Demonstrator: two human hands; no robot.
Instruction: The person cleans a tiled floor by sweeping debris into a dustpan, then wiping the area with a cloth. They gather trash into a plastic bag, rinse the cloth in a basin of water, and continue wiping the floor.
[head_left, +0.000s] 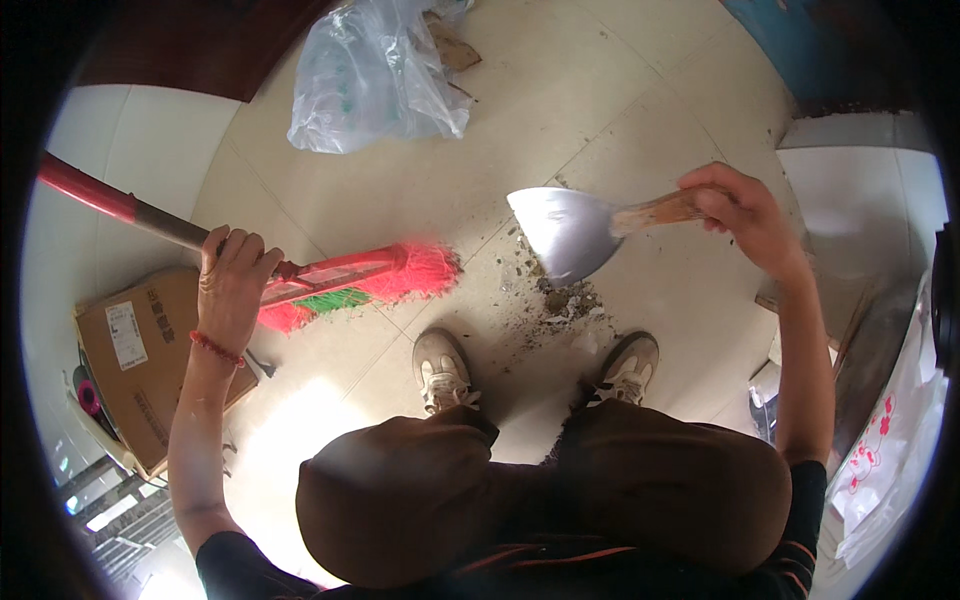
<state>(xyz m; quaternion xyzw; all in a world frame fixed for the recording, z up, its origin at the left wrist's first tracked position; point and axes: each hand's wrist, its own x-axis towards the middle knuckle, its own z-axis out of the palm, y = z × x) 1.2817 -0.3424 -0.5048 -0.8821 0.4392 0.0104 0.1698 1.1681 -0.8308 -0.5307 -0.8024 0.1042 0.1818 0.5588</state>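
Note:
My left hand (238, 274) grips the handle of a broom (337, 281) low down, close to its head. The broom's red and green bristles lie on the tiled floor to the left of centre. In my right hand (739, 206) is the wooden handle of a wide metal scoop or spatula (574, 232), its pale blade pointing left. Beneath and below the blade, a pile of dark debris with small pale bits (566, 300) is scattered on the floor in front of my shoes. The blade hides part of it.
A clear plastic bag (360, 82) lies on the floor at the top, brown pieces beside it. A cardboard box (135, 375) stands at the left. Along the right are a white cabinet or wall base (847, 187) and a white bag with red print (874, 457).

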